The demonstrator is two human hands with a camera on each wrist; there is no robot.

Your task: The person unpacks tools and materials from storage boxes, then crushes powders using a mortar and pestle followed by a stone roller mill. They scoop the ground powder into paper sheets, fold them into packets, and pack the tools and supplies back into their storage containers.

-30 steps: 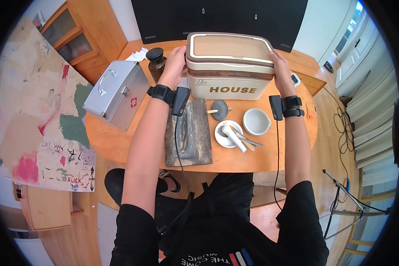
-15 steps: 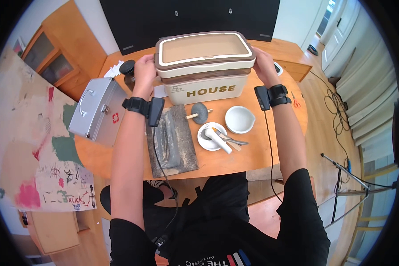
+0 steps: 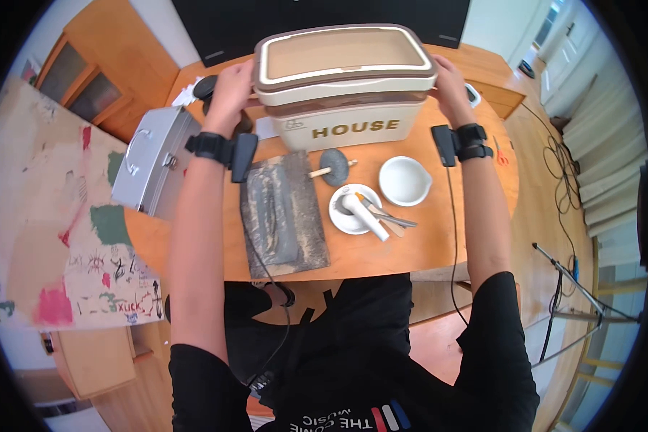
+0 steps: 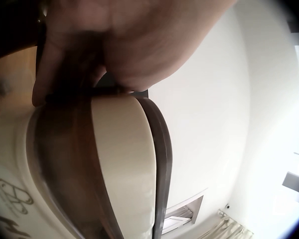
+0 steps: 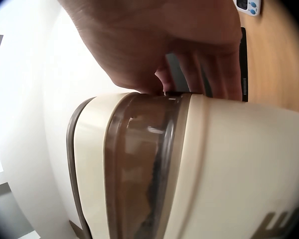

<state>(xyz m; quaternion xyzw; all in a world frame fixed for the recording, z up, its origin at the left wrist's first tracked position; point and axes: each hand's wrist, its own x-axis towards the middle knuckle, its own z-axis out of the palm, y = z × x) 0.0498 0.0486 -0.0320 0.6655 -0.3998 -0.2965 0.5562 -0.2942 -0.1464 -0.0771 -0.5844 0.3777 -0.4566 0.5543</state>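
Observation:
A cream storage box (image 3: 353, 108) with brown trim and a HOUSE label stands upright at the far side of the table, its see-through lid facing up. My left hand (image 3: 232, 90) grips its left end, fingers tucked in at the brown band below the lid. At the opposite end my right hand (image 3: 450, 85) holds on the same way. In the right wrist view the fingers (image 5: 230, 74) reach down behind the box's end, and dark contents show through the tinted band (image 5: 139, 164). The left wrist view has the left palm (image 4: 139, 45) above the box's end, thumb partly in shadow.
Nearer me lie a worn dark board (image 3: 284, 209), a grey stone disc with a wooden stick (image 3: 333, 167), a white bowl (image 3: 405, 181) and a dish with a white pestle (image 3: 367, 216). A silver case (image 3: 151, 158) and a dark jar (image 3: 205, 88) stand left; scissors (image 3: 502, 153) lie right.
The head view has shifted and come closer. The box, held at both ends throughout, looks larger, its lid nearer the camera. The things in front of it have kept their places.

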